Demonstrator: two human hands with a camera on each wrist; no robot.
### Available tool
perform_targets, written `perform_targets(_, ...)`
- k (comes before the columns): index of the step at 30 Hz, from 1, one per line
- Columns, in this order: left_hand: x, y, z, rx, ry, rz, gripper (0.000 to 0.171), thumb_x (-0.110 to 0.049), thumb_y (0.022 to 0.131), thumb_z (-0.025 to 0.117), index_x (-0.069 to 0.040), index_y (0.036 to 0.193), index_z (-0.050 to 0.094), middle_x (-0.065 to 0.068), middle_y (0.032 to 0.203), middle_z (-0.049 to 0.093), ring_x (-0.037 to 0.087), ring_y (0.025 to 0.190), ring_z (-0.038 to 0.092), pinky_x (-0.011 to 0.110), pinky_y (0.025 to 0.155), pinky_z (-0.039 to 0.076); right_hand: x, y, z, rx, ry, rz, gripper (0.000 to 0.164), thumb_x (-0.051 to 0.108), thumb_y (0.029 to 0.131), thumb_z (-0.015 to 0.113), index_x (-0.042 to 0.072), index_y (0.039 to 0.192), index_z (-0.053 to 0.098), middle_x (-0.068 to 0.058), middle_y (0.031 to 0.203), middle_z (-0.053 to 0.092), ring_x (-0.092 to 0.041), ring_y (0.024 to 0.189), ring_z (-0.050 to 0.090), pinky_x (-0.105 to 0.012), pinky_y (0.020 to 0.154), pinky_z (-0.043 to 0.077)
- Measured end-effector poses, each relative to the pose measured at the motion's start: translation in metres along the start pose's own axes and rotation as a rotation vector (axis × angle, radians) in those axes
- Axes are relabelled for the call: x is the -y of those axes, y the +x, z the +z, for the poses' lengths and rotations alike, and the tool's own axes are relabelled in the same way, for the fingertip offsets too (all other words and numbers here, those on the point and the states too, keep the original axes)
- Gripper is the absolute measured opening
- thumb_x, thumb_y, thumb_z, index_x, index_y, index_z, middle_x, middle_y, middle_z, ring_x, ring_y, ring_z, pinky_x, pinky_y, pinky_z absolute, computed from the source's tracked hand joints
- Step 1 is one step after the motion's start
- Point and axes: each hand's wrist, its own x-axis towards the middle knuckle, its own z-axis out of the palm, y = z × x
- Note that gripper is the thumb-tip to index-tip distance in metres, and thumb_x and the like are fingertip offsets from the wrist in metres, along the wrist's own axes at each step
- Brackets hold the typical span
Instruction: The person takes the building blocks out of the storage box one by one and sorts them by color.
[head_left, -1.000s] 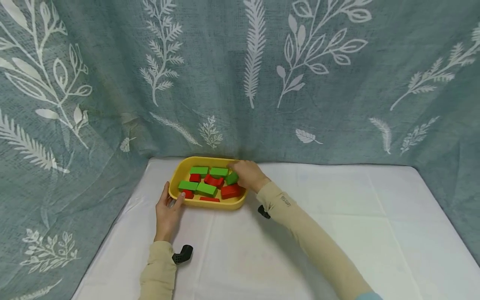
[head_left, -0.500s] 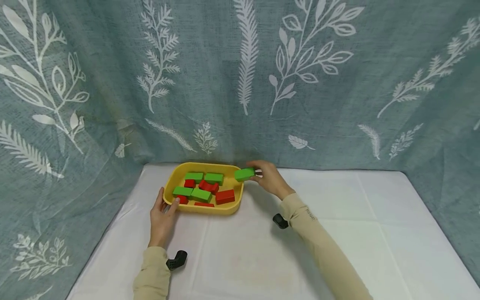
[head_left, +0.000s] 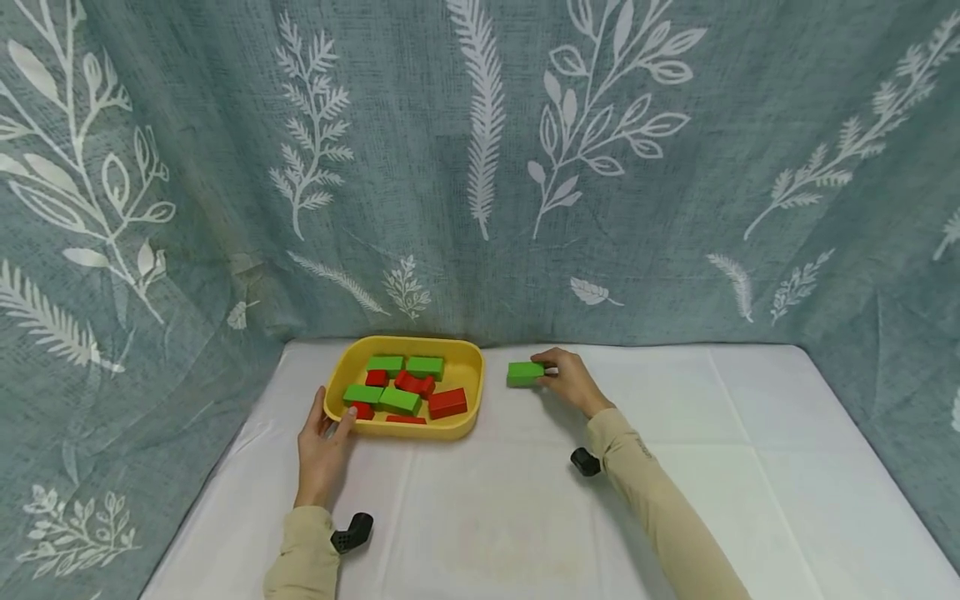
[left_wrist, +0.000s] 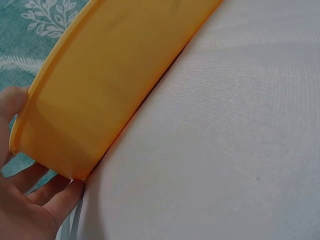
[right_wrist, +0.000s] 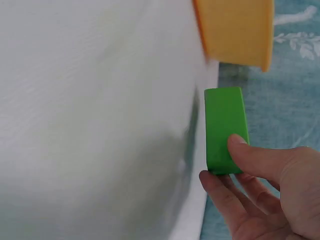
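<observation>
A yellow plastic tub [head_left: 465,429] stands at the back left of the table, with several green and red blocks in it. My left hand [head_left: 321,454] holds its front left corner, the thumb over the rim and the fingers against the outer wall. In the left wrist view, the fingertips [left_wrist: 75,192] sit low at the tub's base. To the right of the tub, my right hand [head_left: 573,383] pinches a green rectangular block [right_wrist: 225,127] by one end, between thumb and fingers. The block is just above the white cloth, apart from the tub.
A white cloth [head_left: 510,517] covers the table. Behind it and along the sides hangs a blue-green curtain [head_left: 420,167] with white leaf patterns. Inside the tub lie a red block [head_left: 447,403] at the right and a green block [head_left: 425,368] near the back.
My right hand has lifted the green block out of the tub and carried it right over the rim, then down toward the cloth. The left hand has stayed on the tub's corner.
</observation>
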Motion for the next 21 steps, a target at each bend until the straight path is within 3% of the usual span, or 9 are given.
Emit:
perform_targets(14,0.001,0.000,-0.001,-0.029,0.004,-0.011,0.077,-0.025,0.097,0.062,-0.015,0.158,0.015,0.009,0.162,0.017,0.030,0.145,0.026,0.041,0.116,0.028,-0.010,-0.006,0.006,-0.022,0.031,0.049,0.038,-0.010,0.084,0.069,-0.014,0.121,0.061,-0.028,0.119,0.060,-0.040,0.106,0.062,-0.039,0.090,0.056)
perform_targets(21,0.005,0.001,0.002,-0.026,-0.010,-0.008,0.077,-0.024,0.097,0.063,-0.016,0.158,0.016,0.008,0.162,0.018,0.030,0.145,0.026,0.042,0.117,0.027,-0.014,-0.010,0.006,-0.020,0.012,0.023,0.038,-0.012,0.084,0.068,-0.016,0.121,0.059,-0.030,0.118,0.059,-0.042,0.106,0.062,-0.038,0.089,0.056)
